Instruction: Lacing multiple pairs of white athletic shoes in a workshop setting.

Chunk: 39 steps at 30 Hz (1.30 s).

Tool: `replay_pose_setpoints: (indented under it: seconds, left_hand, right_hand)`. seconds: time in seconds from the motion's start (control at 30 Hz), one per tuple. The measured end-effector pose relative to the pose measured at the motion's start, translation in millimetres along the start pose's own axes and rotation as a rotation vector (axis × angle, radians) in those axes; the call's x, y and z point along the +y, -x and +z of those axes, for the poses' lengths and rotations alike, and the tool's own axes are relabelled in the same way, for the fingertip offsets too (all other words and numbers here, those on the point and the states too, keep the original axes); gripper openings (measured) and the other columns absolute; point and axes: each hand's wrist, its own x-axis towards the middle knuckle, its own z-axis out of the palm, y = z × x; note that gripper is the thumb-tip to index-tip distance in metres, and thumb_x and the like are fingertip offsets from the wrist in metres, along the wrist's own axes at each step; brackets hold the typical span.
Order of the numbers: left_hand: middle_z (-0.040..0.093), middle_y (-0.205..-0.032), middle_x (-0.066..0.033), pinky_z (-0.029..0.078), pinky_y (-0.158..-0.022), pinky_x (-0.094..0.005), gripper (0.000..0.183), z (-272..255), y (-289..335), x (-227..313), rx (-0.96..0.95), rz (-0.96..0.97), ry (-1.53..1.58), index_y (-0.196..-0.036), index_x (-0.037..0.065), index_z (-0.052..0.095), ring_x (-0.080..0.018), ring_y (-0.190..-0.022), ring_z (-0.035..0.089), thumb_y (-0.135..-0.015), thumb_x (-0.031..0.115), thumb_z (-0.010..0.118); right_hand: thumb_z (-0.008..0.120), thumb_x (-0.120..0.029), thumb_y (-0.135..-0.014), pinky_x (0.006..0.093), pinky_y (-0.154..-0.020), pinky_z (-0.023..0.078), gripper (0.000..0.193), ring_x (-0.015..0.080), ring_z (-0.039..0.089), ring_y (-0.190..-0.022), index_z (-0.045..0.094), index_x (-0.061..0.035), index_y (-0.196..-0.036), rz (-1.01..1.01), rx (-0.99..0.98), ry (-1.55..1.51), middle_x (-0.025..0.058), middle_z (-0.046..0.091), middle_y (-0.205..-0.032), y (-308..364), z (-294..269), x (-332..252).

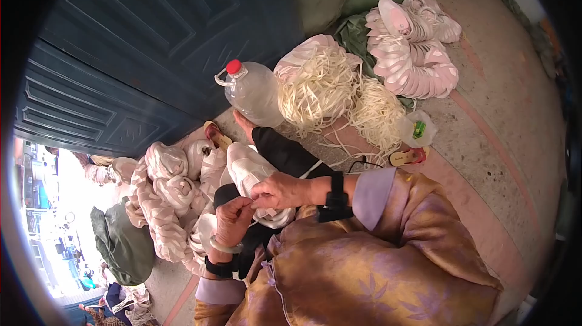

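Note:
A pale pink-and-white bundle of layered, shoe-shaped pieces lies across my lap. Against its near side, the fingers of my left hand are pinched together, close to the fingertips of my right hand. My right hand is also closed, its fingers curled over the bundle. Whatever sits between the fingertips is too small to make out. A short pale strip shows just beyond my right hand, over the dark trouser leg.
Left of my lap is a heap of similar pale bundles. Ahead stand a clear plastic jug with a red cap and piles of cream strips. Stacked pink pieces lie farther right. A dark panelled door borders the left.

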Motion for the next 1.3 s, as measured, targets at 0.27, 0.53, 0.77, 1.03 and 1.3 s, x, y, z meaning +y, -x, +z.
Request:
replay_pose_setpoints:
  seconds: [0.27, 0.53, 0.77, 1.03, 1.3]
  left_hand:
    - [0.053, -0.061, 0.0005, 0.039, -0.044, -0.0202, 0.008, -7, 18, -34, -0.022, -0.255, 0.182, -0.082, -0.002, 0.063, -0.0047, -0.050, 0.048, -0.083, 0.006, 0.061]
    - [0.058, -0.063, -0.0113, 0.045, -0.050, -0.0300, 0.007, -2, 9, -38, -0.032, -0.063, 0.106, -0.082, -0.001, 0.064, -0.0165, -0.052, 0.057, -0.078, 0.006, 0.062]
    - [0.060, -0.067, -0.0127, 0.047, -0.052, -0.0330, 0.006, 6, -10, -32, 0.150, 0.270, -0.185, -0.080, 0.003, 0.063, -0.0293, -0.060, 0.060, -0.075, 0.006, 0.061]
    - [0.058, -0.067, -0.0090, 0.046, -0.054, -0.0349, 0.012, -5, -35, -53, 0.156, 0.248, -0.491, -0.075, 0.006, 0.059, -0.0263, -0.061, 0.059, -0.071, 0.016, 0.066]
    - [0.056, -0.068, -0.0080, 0.046, -0.057, -0.0325, 0.015, -2, -65, -90, 0.351, -0.024, -0.416, -0.075, 0.005, 0.057, -0.0225, -0.060, 0.058, -0.071, 0.015, 0.068]
  right_hand:
    - [0.060, -0.018, -0.078, 0.0364, -0.055, 0.046, 0.013, 0.0325, 0.059, -0.062, 0.062, -0.0055, -0.074, -0.015, 0.189, 0.163, 0.0152, 0.059, -0.065, 18, -32, 43]
    - [0.062, -0.011, -0.075, 0.0351, -0.059, 0.046, 0.009, 0.0282, 0.060, -0.068, 0.059, -0.0031, -0.077, 0.276, 0.090, 0.270, 0.0127, 0.059, -0.071, 16, -42, 45]
    - [0.061, -0.014, -0.079, 0.0366, -0.072, 0.048, 0.029, 0.0341, 0.060, -0.085, 0.056, -0.0001, -0.104, 0.043, -0.110, -0.022, 0.0180, 0.062, -0.090, -22, -1, 5]
    - [0.059, -0.012, -0.078, 0.0365, -0.061, 0.049, 0.014, 0.0340, 0.061, -0.071, 0.064, -0.0053, -0.090, 0.140, -0.170, 0.182, 0.0193, 0.060, -0.072, -42, -6, 35]
    - [0.053, -0.008, -0.079, 0.0419, -0.061, 0.047, 0.004, 0.0342, 0.059, -0.070, 0.054, -0.0049, -0.077, 0.132, 0.076, 0.493, 0.0142, 0.061, -0.073, -62, -1, 69]
